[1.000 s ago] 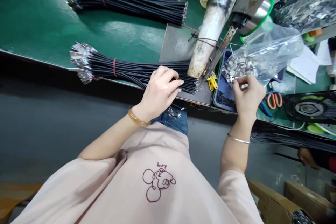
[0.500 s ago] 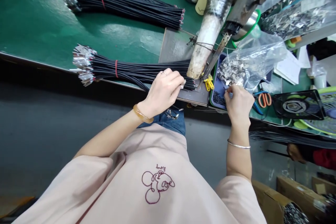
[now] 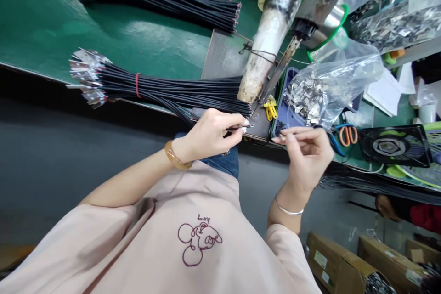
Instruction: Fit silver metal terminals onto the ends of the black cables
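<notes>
Fingers pinched narrow on both the left hand (image 3: 215, 135) and the right hand (image 3: 306, 151)
The left grips a black cable (image 3: 235, 127) near its tip; the right holds a small piece (image 3: 283, 138), too small to make out, near a tray (image 3: 279, 114) of metal bits (image 3: 306, 96); behind the left hand, a banded cable bundle (image 3: 179, 89) lies along the front of the green worktop (image 3: 37, 32)

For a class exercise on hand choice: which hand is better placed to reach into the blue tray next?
Probably the right hand: it is close by the tray, though it seems to pinch a small piece. The left hand is farther away, holding a cable.
</notes>
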{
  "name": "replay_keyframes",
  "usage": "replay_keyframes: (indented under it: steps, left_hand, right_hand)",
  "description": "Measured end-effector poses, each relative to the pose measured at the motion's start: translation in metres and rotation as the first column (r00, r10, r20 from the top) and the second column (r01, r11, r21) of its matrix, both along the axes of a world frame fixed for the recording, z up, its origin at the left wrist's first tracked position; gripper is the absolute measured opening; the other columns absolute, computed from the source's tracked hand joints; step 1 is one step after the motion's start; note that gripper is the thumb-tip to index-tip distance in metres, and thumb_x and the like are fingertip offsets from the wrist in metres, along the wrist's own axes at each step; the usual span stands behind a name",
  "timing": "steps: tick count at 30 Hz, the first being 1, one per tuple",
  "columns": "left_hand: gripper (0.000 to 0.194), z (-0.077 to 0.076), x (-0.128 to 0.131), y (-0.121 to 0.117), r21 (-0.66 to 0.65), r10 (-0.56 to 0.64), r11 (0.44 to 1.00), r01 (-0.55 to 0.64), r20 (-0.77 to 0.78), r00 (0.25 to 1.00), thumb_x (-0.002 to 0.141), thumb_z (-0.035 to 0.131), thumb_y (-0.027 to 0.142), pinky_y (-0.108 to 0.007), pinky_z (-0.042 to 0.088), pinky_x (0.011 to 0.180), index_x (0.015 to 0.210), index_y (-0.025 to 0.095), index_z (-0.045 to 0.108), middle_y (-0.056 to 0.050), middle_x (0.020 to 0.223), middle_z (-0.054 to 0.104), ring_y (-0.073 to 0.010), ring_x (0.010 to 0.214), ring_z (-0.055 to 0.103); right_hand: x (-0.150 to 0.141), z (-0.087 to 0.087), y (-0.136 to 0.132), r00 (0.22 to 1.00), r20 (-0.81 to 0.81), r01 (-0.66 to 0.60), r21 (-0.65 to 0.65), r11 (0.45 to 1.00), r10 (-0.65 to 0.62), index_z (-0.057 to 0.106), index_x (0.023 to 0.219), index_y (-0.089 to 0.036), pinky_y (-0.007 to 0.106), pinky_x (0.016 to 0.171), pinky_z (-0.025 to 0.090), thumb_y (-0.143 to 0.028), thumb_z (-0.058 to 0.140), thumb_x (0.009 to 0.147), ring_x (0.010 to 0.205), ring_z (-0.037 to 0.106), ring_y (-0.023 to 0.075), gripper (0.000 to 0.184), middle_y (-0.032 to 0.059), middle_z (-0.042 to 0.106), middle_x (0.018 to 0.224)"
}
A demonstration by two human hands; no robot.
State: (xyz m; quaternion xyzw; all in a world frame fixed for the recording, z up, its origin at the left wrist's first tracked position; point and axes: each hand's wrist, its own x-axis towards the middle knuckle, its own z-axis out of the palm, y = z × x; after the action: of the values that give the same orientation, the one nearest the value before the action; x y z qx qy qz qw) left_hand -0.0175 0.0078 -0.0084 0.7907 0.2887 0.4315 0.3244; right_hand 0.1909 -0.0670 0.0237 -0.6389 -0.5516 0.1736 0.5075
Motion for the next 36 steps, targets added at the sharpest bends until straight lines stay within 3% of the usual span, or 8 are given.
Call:
replay_keyframes:
  steps: [2, 5, 9, 13, 19, 26, 33, 36]
  left_hand:
    - [0.013, 0.002, 0.002, 0.000, -0.169, -0.015, 0.985, 0.015, 0.006, 1.000, 0.084, 0.062, 0.015, -0.019, 0.038, 0.049, 0.086, 0.013, 0.075, 0.000, 0.063, 0.069, -0.0065, 0.047, 0.051]
    - [0.015, 0.004, 0.003, 0.001, -0.319, -0.009, 0.948, 0.020, 0.038, 0.999, 0.083, 0.063, 0.016, -0.018, 0.038, 0.048, 0.089, 0.012, 0.076, -0.001, 0.067, 0.071, -0.0070, 0.050, 0.053]
    - [0.008, 0.003, 0.004, 0.000, -0.275, 0.024, 0.961, -0.016, 0.026, 0.999, 0.083, 0.069, 0.016, -0.019, 0.041, 0.054, 0.085, 0.014, 0.077, -0.001, 0.070, 0.072, -0.0082, 0.056, 0.056]
    - [0.011, 0.005, 0.003, -0.001, -0.183, 0.035, 0.983, -0.035, -0.002, 0.999, 0.088, 0.069, 0.020, -0.021, 0.042, 0.057, 0.081, 0.016, 0.076, -0.002, 0.071, 0.073, -0.0094, 0.058, 0.058]
    - [0.034, 0.011, -0.003, 0.007, -0.322, -0.195, 0.933, 0.164, -0.068, 0.978, 0.096, 0.058, 0.022, -0.020, 0.038, 0.054, 0.065, 0.014, 0.067, 0.001, 0.058, 0.065, -0.0067, 0.050, 0.050]
    - [0.037, 0.010, -0.006, 0.011, -0.359, -0.264, 0.903, 0.234, -0.035, 0.964, 0.097, 0.057, 0.025, -0.019, 0.033, 0.050, 0.064, 0.013, 0.066, 0.002, 0.055, 0.059, -0.0060, 0.049, 0.044]
    - [0.035, 0.004, -0.006, 0.012, -0.422, -0.309, 0.871, 0.252, -0.071, 0.949, 0.098, 0.055, 0.027, -0.019, 0.038, 0.054, 0.067, 0.012, 0.066, 0.000, 0.060, 0.065, -0.0072, 0.053, 0.053]
    - [0.032, 0.003, -0.009, 0.016, -0.470, -0.363, 0.826, 0.311, -0.022, 0.932, 0.095, 0.058, 0.028, -0.019, 0.042, 0.055, 0.070, 0.012, 0.069, -0.002, 0.063, 0.068, -0.0089, 0.056, 0.058]
  right_hand:
    - [-0.015, -0.008, -0.003, 0.993, -0.067, -0.103, -0.008, 0.995, 0.102, 0.052, 0.080, -0.022, 0.030, 0.069, 0.066, -0.028, 0.067, 0.090, 0.072, 0.075, 0.0139, 0.019, 0.0013, 0.074, 0.092]
    - [-0.030, -0.021, -0.001, 0.997, 0.040, -0.065, 0.052, 0.997, 0.063, 0.058, 0.083, -0.023, 0.033, 0.072, 0.065, -0.026, 0.066, 0.091, 0.080, 0.076, 0.0160, 0.012, 0.0023, 0.075, 0.095]
    - [-0.039, -0.030, 0.007, 0.985, 0.170, -0.008, 0.177, 0.984, -0.022, 0.067, 0.085, -0.025, 0.037, 0.079, 0.064, -0.022, 0.069, 0.089, 0.089, 0.073, 0.0179, 0.006, 0.0012, 0.075, 0.092]
    - [-0.039, -0.033, 0.011, 0.998, -0.012, -0.053, 0.096, 0.994, 0.055, 0.071, 0.087, -0.024, 0.034, 0.076, 0.064, -0.022, 0.067, 0.090, 0.091, 0.072, 0.0170, 0.006, 0.0022, 0.075, 0.098]
    - [-0.039, -0.038, 0.013, 0.963, -0.198, -0.191, -0.035, 0.981, 0.181, 0.072, 0.088, -0.023, 0.029, 0.076, 0.063, -0.024, 0.067, 0.090, 0.092, 0.073, 0.0149, 0.005, 0.0033, 0.074, 0.102]
    - [-0.042, -0.043, 0.012, 0.949, -0.245, -0.201, 0.010, 0.980, 0.197, 0.073, 0.089, -0.024, 0.025, 0.076, 0.062, -0.019, 0.069, 0.089, 0.093, 0.073, 0.0129, 0.006, 0.0009, 0.074, 0.102]
    - [-0.040, -0.039, 0.006, 0.959, 0.223, -0.206, 0.136, 0.969, 0.173, 0.072, 0.101, -0.025, 0.035, 0.095, 0.061, -0.008, 0.067, 0.087, 0.104, 0.072, 0.0173, 0.023, 0.0032, 0.075, 0.110]
    - [-0.039, -0.041, 0.006, 0.971, 0.093, -0.228, 0.085, 0.970, 0.220, 0.072, 0.097, -0.024, 0.032, 0.088, 0.063, -0.011, 0.067, 0.088, 0.100, 0.073, 0.0164, 0.017, 0.0033, 0.075, 0.108]
